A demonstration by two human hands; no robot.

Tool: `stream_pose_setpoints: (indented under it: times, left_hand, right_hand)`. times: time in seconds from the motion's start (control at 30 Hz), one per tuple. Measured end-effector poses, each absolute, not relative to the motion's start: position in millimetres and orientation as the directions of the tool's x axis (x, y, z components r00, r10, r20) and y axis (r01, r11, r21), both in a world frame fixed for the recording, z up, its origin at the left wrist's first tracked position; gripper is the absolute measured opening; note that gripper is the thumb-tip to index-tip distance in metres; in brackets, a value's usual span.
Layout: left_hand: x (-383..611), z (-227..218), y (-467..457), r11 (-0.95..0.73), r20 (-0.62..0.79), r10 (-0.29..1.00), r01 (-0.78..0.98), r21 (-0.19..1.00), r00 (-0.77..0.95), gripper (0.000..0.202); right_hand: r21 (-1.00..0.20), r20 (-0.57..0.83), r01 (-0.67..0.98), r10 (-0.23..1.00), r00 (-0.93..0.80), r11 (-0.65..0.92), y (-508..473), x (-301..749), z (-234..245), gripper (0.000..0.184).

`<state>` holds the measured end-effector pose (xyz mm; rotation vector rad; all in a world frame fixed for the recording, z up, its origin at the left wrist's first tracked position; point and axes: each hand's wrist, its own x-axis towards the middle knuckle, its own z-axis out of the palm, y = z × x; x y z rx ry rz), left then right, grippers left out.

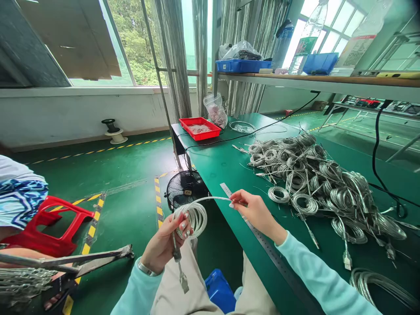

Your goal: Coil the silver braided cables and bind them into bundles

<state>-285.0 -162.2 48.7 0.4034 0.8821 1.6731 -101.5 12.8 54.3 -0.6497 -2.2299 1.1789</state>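
My left hand (164, 245) is closed around a small coil of silvery cable (193, 216), held off the table's left edge; a plug (184, 281) dangles below it. My right hand (252, 210) pinches the free end of that same cable just above the green table (219, 162); the strand arcs between the two hands. A steel ruler (262, 240) lies along the table edge under my right hand. A big pile of coiled cables (321, 183) lies to the right.
A red tray (199, 128) and a plastic bag (215, 109) sit at the table's far end. A black fan (185, 189) stands on the floor. Another person sits at left on a red stool (46, 229). A blue bin (219, 291) is under my lap.
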Motion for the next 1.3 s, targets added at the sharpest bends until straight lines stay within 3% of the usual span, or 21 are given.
stream_pose_setpoints:
  times: [0.07, 0.13, 0.2, 0.27, 0.33, 0.4, 0.5, 0.6, 0.7, 0.83, 1.0, 1.2, 1.3]
  left_hand:
    - [-285.4, 48.4, -161.5, -0.086, -0.190, 0.927, -0.675, 0.733, -0.325, 0.031]
    - [-283.5, 47.6, -160.1, -0.090, -0.193, 0.906, -0.617, 0.782, -0.378, 0.031]
    - [-280.0, 47.3, -158.6, -0.088, -0.163, 0.873, -0.477, 0.874, -0.460, 0.029]
    - [-275.8, 47.6, -157.1, -0.081, -0.076, 0.841, -0.264, 0.961, -0.535, 0.030]
    - [-271.2, 48.1, -155.7, -0.041, -0.010, 0.836, -0.082, 0.996, -0.549, 0.030]
    - [-266.5, 47.9, -154.3, 0.006, 0.008, 0.853, 0.025, 1.000, -0.522, 0.030]
    - [-259.7, 46.5, -152.8, -0.008, 0.045, 0.893, 0.085, 0.996, -0.448, 0.030]
    - [-254.3, 46.0, -152.6, -0.074, 0.072, 0.935, 0.008, 0.997, -0.347, 0.030]
    - [-250.7, 47.5, -153.4, -0.052, 0.021, 0.965, -0.113, 0.992, -0.260, 0.030]
    - [-248.3, 49.2, -151.8, 0.012, -0.076, 0.969, -0.261, 0.965, -0.237, 0.032]
    - [-245.5, 50.9, -147.8, -0.026, -0.084, 0.956, -0.368, 0.929, -0.280, 0.029]
    - [-244.0, 50.8, -147.4, -0.018, -0.085, 0.972, -0.428, 0.903, -0.220, 0.026]
    - [-245.0, 49.2, -146.8, -0.011, -0.102, 0.973, -0.485, 0.874, -0.207, 0.027]
  right_hand:
    - [-0.772, 0.297, 0.242, 0.669, -0.681, 0.588, 12.1, -96.5, 51.7, 0.011]
    - [-0.565, 0.424, 0.311, 0.592, -0.685, 0.764, 8.5, -93.4, 52.1, 0.014]
    - [-0.213, 0.512, 0.313, 0.379, -0.771, 0.925, 1.9, -92.1, 56.0, 0.019]
    - [0.108, 0.483, 0.219, 0.141, -0.864, 0.970, -7.4, -93.0, 62.7, 0.025]
    - [0.226, 0.418, 0.080, -0.022, -0.908, 0.971, -17.5, -96.1, 70.4, 0.025]
    - [0.151, 0.388, -0.045, -0.101, -0.916, 0.988, -26.0, -100.5, 78.3, 0.019]
    - [-0.183, 0.375, -0.160, -0.082, -0.923, 0.970, -31.6, -107.1, 90.9, 0.011]
    - [-0.515, 0.331, -0.228, -0.053, -0.942, 0.826, -28.5, -111.6, 102.6, 0.027]
    - [-0.670, 0.359, -0.237, 0.028, -0.933, 0.704, -21.4, -115.7, 106.9, 0.019]
    - [-0.723, 0.431, -0.217, 0.184, -0.883, 0.655, -18.2, -122.5, 99.0, 0.009]
    - [-0.586, 0.573, -0.213, 0.214, -0.791, 0.782, -25.3, -126.8, 85.1, 0.005]
    - [-0.607, 0.582, -0.254, 0.204, -0.787, 0.753, -22.0, -122.3, 81.0, 0.002]
    - [-0.615, 0.591, -0.198, 0.280, -0.757, 0.764, -16.5, -120.1, 79.5, 0.009]
